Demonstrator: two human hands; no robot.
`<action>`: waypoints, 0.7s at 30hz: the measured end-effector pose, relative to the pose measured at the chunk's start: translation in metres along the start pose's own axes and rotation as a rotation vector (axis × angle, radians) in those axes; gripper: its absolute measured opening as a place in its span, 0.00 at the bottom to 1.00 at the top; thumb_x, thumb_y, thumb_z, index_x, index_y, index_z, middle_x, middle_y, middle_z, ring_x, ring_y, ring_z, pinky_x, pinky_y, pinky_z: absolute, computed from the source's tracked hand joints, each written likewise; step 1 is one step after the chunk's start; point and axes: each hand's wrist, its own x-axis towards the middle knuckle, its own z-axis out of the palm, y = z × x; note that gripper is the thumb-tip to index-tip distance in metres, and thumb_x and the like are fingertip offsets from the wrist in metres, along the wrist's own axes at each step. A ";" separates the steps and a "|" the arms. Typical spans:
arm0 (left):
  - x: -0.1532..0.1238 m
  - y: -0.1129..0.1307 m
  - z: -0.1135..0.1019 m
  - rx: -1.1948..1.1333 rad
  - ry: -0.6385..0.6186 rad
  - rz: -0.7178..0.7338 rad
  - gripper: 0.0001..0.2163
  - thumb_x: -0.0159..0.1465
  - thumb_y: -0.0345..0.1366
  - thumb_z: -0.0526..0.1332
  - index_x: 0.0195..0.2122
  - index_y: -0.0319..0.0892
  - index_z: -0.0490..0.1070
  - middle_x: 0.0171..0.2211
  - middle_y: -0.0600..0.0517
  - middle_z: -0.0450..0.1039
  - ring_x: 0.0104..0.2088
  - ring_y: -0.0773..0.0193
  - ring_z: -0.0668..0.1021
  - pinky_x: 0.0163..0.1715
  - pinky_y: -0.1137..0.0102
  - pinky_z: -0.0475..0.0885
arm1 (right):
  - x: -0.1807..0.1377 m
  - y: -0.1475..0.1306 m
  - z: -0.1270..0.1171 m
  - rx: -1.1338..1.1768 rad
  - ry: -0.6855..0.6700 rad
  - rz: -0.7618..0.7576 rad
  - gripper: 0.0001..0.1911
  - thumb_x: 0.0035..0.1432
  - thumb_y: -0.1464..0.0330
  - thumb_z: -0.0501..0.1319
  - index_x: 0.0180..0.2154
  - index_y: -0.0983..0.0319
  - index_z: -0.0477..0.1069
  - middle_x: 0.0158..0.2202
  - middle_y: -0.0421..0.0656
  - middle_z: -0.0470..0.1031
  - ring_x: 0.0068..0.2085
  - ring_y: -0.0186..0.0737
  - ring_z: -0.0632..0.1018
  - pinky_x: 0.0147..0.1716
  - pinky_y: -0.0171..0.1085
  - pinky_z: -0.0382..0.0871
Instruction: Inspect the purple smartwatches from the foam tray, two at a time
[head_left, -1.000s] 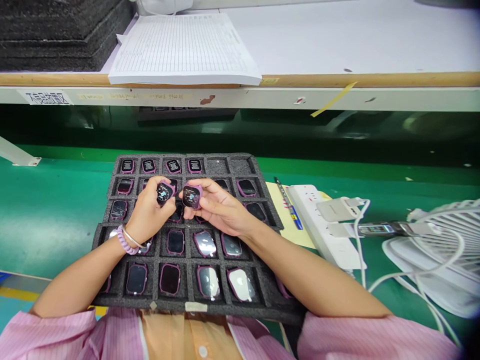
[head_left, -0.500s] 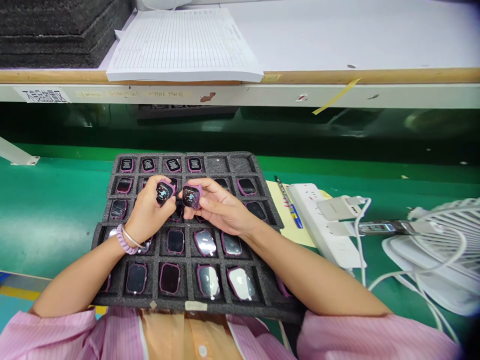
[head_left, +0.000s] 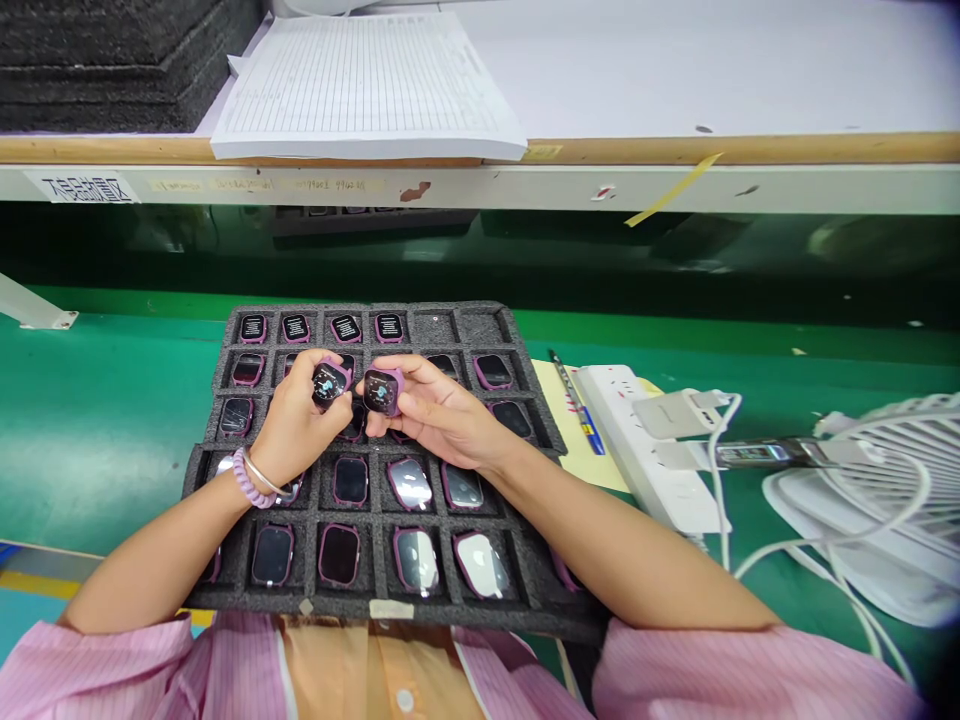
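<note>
My left hand (head_left: 304,415) is closed around a purple smartwatch body (head_left: 330,383) whose lit screen faces up toward me. Close beside it, my right hand (head_left: 442,408) grips a second purple watch body (head_left: 381,391) by its edges, its dark screen lit with a small blue figure. Both watches are held above a black foam tray (head_left: 322,604) with square compartments. Many compartments hold purple-framed watches, such as the dark one (head_left: 340,556) in the front row. In the far row, several watches (head_left: 389,327) have lit screens with lines of text. My hands hide some of the middle compartments.
Right of the tray lie a yellow sheet (head_left: 600,472), a blue pen (head_left: 589,425) and a white power strip (head_left: 645,460) with chargers and cables. Farther right is a white fan (head_left: 900,480). A shelf above carries a stack of printed forms (head_left: 367,90) and black foam (head_left: 112,70).
</note>
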 end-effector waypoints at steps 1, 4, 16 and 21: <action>0.000 0.000 0.000 -0.005 0.000 -0.002 0.15 0.61 0.35 0.60 0.49 0.43 0.66 0.45 0.48 0.76 0.45 0.58 0.78 0.48 0.64 0.73 | 0.000 0.000 0.000 -0.006 0.008 0.006 0.27 0.60 0.56 0.77 0.55 0.54 0.70 0.42 0.40 0.78 0.39 0.40 0.82 0.45 0.40 0.78; -0.001 0.002 -0.001 0.000 0.001 0.008 0.15 0.60 0.35 0.59 0.49 0.42 0.66 0.44 0.48 0.76 0.44 0.59 0.78 0.48 0.64 0.73 | 0.000 0.001 0.000 -0.004 0.003 0.009 0.27 0.60 0.56 0.77 0.55 0.55 0.70 0.42 0.39 0.78 0.38 0.39 0.82 0.45 0.40 0.77; 0.006 0.003 0.001 -0.436 -0.117 -0.253 0.26 0.57 0.36 0.67 0.56 0.41 0.64 0.44 0.49 0.74 0.38 0.64 0.79 0.38 0.68 0.75 | 0.006 0.000 -0.008 0.051 0.112 0.055 0.29 0.63 0.62 0.73 0.62 0.56 0.67 0.49 0.44 0.79 0.41 0.43 0.83 0.43 0.39 0.76; 0.008 0.013 -0.004 -0.737 -0.187 -0.447 0.28 0.59 0.41 0.68 0.59 0.41 0.64 0.31 0.57 0.69 0.22 0.72 0.72 0.22 0.75 0.67 | 0.008 0.001 -0.012 0.037 0.176 0.046 0.24 0.59 0.67 0.73 0.55 0.59 0.70 0.46 0.44 0.81 0.34 0.38 0.82 0.38 0.36 0.75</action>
